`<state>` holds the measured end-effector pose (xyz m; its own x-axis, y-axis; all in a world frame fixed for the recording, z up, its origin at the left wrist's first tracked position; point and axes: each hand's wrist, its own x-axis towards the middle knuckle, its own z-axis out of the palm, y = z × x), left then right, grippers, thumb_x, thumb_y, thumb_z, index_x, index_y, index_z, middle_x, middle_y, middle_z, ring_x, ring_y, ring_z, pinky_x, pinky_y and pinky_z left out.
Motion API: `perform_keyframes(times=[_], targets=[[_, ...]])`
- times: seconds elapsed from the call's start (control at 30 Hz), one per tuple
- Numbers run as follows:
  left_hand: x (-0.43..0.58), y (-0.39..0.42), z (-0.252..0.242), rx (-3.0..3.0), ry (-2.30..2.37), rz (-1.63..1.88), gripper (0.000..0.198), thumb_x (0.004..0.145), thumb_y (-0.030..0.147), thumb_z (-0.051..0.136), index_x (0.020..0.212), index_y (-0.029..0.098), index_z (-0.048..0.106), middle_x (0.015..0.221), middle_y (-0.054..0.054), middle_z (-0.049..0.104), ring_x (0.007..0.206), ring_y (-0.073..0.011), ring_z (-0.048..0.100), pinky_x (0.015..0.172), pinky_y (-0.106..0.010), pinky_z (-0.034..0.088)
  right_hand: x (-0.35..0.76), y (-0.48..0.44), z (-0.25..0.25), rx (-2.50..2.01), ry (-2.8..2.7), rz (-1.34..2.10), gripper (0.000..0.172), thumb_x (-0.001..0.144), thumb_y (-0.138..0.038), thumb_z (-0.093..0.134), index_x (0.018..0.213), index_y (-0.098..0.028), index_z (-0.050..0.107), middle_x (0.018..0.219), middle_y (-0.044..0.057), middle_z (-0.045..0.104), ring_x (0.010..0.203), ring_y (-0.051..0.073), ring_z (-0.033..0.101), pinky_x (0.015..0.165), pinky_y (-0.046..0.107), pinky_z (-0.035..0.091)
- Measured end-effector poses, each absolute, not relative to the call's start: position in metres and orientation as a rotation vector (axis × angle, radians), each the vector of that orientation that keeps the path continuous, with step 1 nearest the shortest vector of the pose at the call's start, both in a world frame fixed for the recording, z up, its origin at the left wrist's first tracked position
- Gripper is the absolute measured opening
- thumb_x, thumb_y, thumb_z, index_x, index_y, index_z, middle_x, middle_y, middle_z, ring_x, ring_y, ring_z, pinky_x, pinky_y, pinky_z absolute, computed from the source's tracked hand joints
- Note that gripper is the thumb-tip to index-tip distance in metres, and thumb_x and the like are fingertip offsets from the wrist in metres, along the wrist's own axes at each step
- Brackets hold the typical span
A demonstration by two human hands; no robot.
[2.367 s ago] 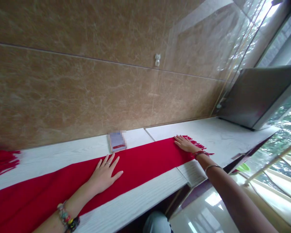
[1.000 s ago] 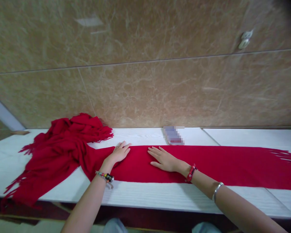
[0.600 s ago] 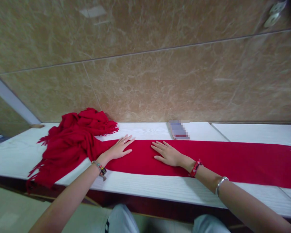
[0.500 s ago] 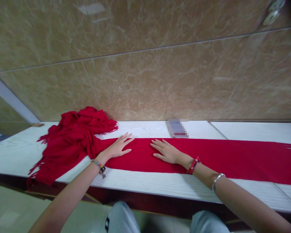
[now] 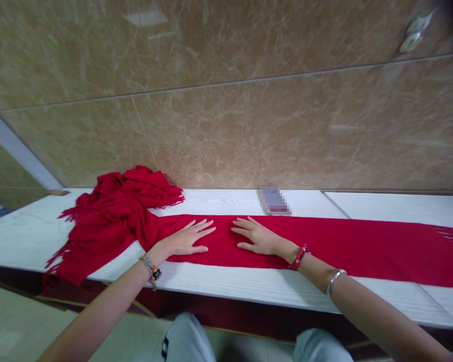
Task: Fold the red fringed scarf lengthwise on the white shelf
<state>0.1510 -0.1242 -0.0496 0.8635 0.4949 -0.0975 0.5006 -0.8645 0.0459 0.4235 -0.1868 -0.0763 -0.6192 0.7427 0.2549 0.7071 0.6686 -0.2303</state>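
A red scarf [image 5: 343, 246] lies flat and lengthwise along a white wood-grain counter [image 5: 226, 284], its fringed end at the far right. Toward the left it runs up to a crumpled heap of red fringed cloth [image 5: 117, 216]; whether the heap is the same piece I cannot tell. My left hand [image 5: 191, 239] rests palm down on the flat part near the heap, fingers spread. A short gap to its right, my right hand [image 5: 258, 237] also lies palm down on the scarf, fingers stretched toward the left. Neither hand grips the cloth.
A phone [image 5: 275, 201], partly pixelated, lies behind the scarf near the wall. The tiled wall [image 5: 226, 136] rises directly behind the counter. A socket [image 5: 415, 32] is on the wall at upper right. My knees are below the counter's front edge.
My left hand has slid slightly toward the front edge and a little right on the scarf. My right hand stays nearly in place. The view has shifted slightly.
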Motion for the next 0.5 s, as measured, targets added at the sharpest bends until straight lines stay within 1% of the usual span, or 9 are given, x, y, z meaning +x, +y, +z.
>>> perform_keyframes(times=[0.03,0.1,0.17,0.2,0.27,0.33,0.43,0.5], targets=[[0.152,-0.127,-0.048,2.991,0.791,-0.084,0.062,0.083,0.048,0.045,0.137,0.029,0.02,0.144,-0.005,0.02,0.131,-0.0225,0.015,0.105,-0.04,0.012,0.421,-0.19,-0.072,-1.058,-2.557,0.164,0.049,0.086,-0.043,0.04,0.126,-0.015,0.045,0.132,0.013,0.042,0.124,0.023,0.032,0.104,0.042,0.022],[0.154,-0.135,-0.047,3.039,0.785,0.007,0.057,0.08,0.046,0.05,0.131,0.026,0.035,0.136,-0.007,0.034,0.124,-0.0233,0.03,0.102,-0.037,0.021,0.415,-0.196,-0.065,-0.876,-2.569,0.215,0.041,0.086,-0.038,0.043,0.117,-0.014,0.053,0.12,0.012,0.052,0.114,0.019,0.043,0.099,0.035,0.032],[0.155,-0.146,-0.046,3.063,0.765,0.046,0.046,0.077,0.044,0.054,0.119,0.024,0.049,0.121,-0.007,0.048,0.111,-0.0223,0.045,0.095,-0.033,0.03,0.409,-0.203,-0.06,-0.755,-2.604,0.26,0.033,0.085,-0.036,0.047,0.107,-0.016,0.059,0.105,0.01,0.06,0.101,0.017,0.051,0.091,0.031,0.039],[0.155,-0.151,-0.045,3.068,0.749,0.045,0.04,0.077,0.043,0.055,0.112,0.023,0.054,0.113,-0.007,0.052,0.105,-0.0214,0.049,0.092,-0.032,0.034,0.407,-0.206,-0.058,-0.715,-2.631,0.267,0.029,0.084,-0.034,0.048,0.102,-0.016,0.062,0.099,0.009,0.061,0.095,0.017,0.053,0.087,0.031,0.041],[0.154,-0.159,-0.044,3.072,0.709,0.036,0.032,0.078,0.04,0.055,0.104,0.022,0.057,0.104,-0.005,0.056,0.097,-0.02,0.053,0.086,-0.029,0.037,0.404,-0.21,-0.057,-0.672,-2.677,0.253,0.023,0.083,-0.03,0.049,0.095,-0.016,0.063,0.092,0.008,0.062,0.088,0.016,0.054,0.083,0.03,0.042],[0.153,-0.164,-0.042,3.078,0.672,0.033,0.026,0.08,0.036,0.053,0.1,0.021,0.058,0.1,-0.004,0.058,0.092,-0.0183,0.055,0.081,-0.027,0.039,0.403,-0.212,-0.058,-0.661,-2.698,0.219,0.021,0.084,-0.028,0.048,0.092,-0.016,0.064,0.09,0.008,0.062,0.086,0.016,0.055,0.08,0.029,0.043],[0.153,-0.166,-0.036,3.109,0.608,0.008,0.021,0.081,0.029,0.051,0.098,0.02,0.058,0.093,-0.003,0.06,0.085,-0.0165,0.056,0.076,-0.024,0.04,0.402,-0.214,-0.059,-0.664,-2.719,0.148,0.022,0.085,-0.026,0.046,0.092,-0.015,0.063,0.089,0.008,0.062,0.086,0.016,0.054,0.078,0.028,0.042],[0.154,-0.168,-0.031,3.134,0.557,-0.018,0.021,0.079,0.024,0.051,0.099,0.022,0.057,0.09,-0.002,0.061,0.083,-0.0159,0.057,0.074,-0.023,0.04,0.402,-0.216,-0.059,-0.669,-2.735,0.099,0.022,0.085,-0.026,0.045,0.094,-0.015,0.062,0.089,0.008,0.063,0.086,0.016,0.055,0.077,0.028,0.042]])
